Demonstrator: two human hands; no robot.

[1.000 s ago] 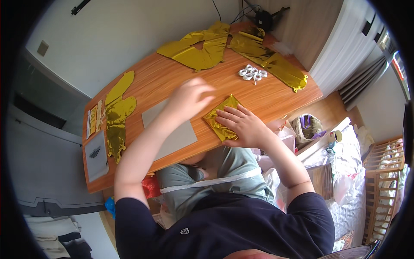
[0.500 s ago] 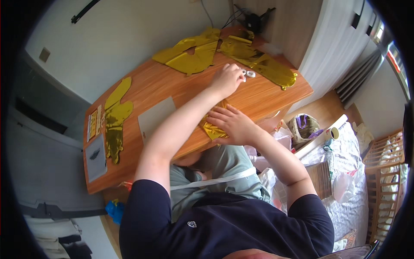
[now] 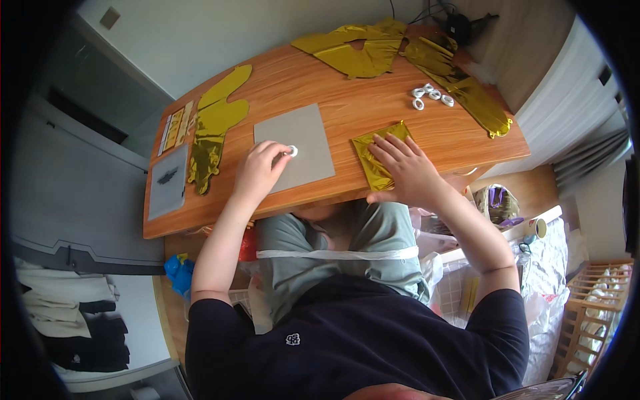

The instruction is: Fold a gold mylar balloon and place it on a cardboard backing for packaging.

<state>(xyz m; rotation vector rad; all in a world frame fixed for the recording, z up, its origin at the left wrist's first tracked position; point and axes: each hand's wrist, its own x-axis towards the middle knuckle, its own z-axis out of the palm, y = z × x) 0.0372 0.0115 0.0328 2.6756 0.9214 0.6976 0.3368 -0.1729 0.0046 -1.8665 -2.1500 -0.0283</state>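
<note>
My left hand pinches a small white ring-shaped roll between thumb and fingertips, over a flat grey sheet on the table. To its right, my right hand lies flat with fingers spread on a folded square of gold foil, covering its right part. Several more small white rolls sit loosely grouped beyond that hand. Whether the held roll touches the sheet I cannot tell.
The wooden table also bears flat gold foil balloons, more gold foil at the back, and a clear bag with dark contents at the left. A wooden crib stands at the lower right.
My left hand has moved from the small white rolls at the right to the grey sheet, with one roll in its fingers. My right hand stays on the folded foil. The view has shifted.
</note>
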